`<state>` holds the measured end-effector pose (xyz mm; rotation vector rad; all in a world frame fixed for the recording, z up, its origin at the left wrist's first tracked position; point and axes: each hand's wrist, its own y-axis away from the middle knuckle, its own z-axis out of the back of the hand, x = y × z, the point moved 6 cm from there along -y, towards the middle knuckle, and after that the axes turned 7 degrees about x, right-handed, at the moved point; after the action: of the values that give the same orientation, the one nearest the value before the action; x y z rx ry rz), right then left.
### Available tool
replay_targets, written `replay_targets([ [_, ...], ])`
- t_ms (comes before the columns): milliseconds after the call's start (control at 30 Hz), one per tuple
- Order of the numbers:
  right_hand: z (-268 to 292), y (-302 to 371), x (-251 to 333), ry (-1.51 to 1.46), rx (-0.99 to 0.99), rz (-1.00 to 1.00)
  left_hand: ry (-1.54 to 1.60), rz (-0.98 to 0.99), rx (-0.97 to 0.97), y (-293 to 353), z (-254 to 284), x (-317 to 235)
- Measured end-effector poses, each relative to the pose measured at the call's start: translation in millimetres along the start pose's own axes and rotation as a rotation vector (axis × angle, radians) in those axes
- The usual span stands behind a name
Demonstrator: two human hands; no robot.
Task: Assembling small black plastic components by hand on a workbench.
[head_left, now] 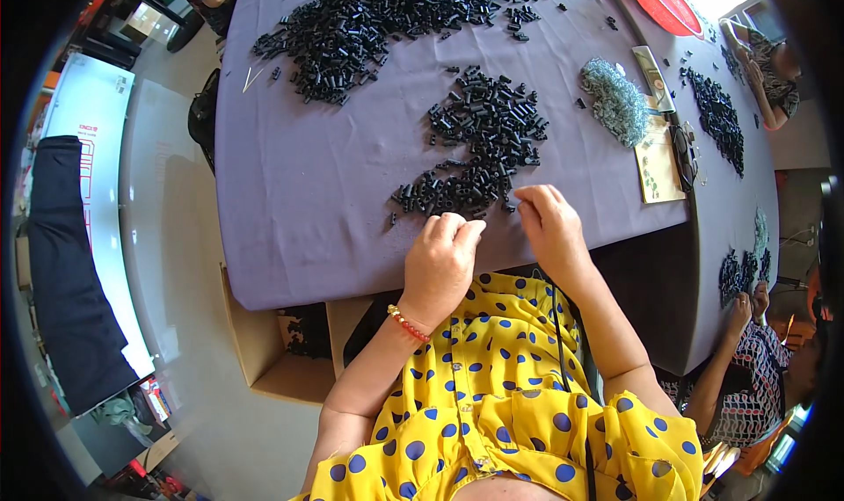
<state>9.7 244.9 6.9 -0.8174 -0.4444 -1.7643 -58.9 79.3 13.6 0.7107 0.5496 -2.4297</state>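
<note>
At the table's near edge, my left hand (pixel 442 259) is closed, its fingers bent down against the front of a pile of small black tubular pieces (pixel 483 136). Whatever those fingers hold is hidden beneath them. My right hand (pixel 554 235) sits a little to the right, thumb and fingertips pinched together. It is close to a loose black piece (pixel 510 207) at the pile's edge; anything inside the pinch is too small to make out. A gap separates the two hands.
Beyond is a larger heap of black pieces (pixel 369 26) on the purple-grey cloth (pixel 299 185). Rightward lie tangled thin wires (pixel 615 104), a yellow pad (pixel 659 171), glasses (pixel 682 154) and a red basket (pixel 665 7). A cardboard box (pixel 290 380) stands below; two people (pixel 747 378) work at right.
</note>
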Motion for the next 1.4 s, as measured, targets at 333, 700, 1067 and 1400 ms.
replay_targets([
  [333, 34, 24, -13, -0.1, -0.21, -0.094, 0.021, 0.052, -0.063, -4, 11, 7],
  [700, 34, 68, -19, 0.417, -0.155, 0.045, 0.451, 0.186, 0.04, 10, -8, -3],
  [1067, 39, 50, -24, 0.171, -0.245, -0.019, 0.514, 0.244, 0.01, 19, -6, 2],
  [1400, 29, 42, -22, 0.286, -0.164, -0.016, 0.544, 0.299, 0.063, 20, -8, -1],
])
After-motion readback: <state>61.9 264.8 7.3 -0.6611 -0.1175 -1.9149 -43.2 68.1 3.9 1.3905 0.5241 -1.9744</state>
